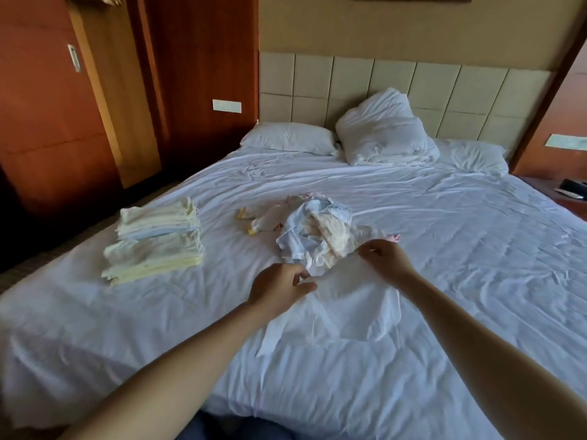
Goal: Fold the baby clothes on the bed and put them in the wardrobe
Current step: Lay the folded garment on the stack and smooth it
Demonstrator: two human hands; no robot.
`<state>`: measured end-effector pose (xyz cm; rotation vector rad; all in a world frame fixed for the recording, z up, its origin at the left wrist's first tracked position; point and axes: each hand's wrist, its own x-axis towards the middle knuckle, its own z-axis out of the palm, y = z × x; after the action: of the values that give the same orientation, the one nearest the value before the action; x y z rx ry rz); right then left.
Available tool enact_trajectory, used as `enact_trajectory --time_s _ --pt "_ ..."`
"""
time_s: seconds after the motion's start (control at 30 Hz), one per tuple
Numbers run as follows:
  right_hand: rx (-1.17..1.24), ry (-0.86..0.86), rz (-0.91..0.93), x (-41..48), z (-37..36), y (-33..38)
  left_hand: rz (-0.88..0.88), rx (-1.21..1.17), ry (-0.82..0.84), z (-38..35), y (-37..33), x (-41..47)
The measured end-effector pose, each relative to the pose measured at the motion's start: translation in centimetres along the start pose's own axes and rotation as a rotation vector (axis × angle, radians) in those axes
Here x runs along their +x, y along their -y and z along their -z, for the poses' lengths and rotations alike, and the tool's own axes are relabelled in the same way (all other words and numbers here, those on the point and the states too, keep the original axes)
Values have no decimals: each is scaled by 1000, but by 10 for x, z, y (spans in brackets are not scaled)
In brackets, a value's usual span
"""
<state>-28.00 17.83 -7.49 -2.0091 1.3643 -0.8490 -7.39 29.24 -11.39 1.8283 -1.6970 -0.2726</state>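
Rumpled white bed [444, 249] carries a thin white baby garment [349, 312] spread flat; my left hand [279, 290] and right hand [384, 255] pinch its top corners

Both bare forearms [190, 360] extend forward from the lower edge and converge toward the centre. The left hand [279, 289] is knuckles-up; its thumb and fingers pinch one edge of the white garment [349, 309]. The right hand [386, 257] sits farther forward, fingers curled, pinching the garment's other edge.
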Motion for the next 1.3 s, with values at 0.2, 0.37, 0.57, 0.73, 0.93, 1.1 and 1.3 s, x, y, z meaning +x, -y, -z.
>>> enact_trajectory --time_s 0.2,0.37,0.57,0.73,0.93,1.1,1.3 --pt "-53 62 -101 -33 -25 -47 72 -21 125 -42 7 -36" --pt "-109 68 -204 -54 -37 -78 71 -86 272 -74 6 -59" --pt "-420 -72 91 -92 -41 -90 -13 -111 444 -98 1 -69" --pt "-373 275 -80 -102 -58 -76 -20 -63 338 -96 0 -62" --pt "-343 472 -177 -105 -81 -89 -36 147 225 -87 25 -43" --pt "-389 423 -171 -106 -83 -91 3 284 344 -84 39 -37" --pt "-425 410 -193 -107 -85 -93 6 547 336 -88 43 -34"
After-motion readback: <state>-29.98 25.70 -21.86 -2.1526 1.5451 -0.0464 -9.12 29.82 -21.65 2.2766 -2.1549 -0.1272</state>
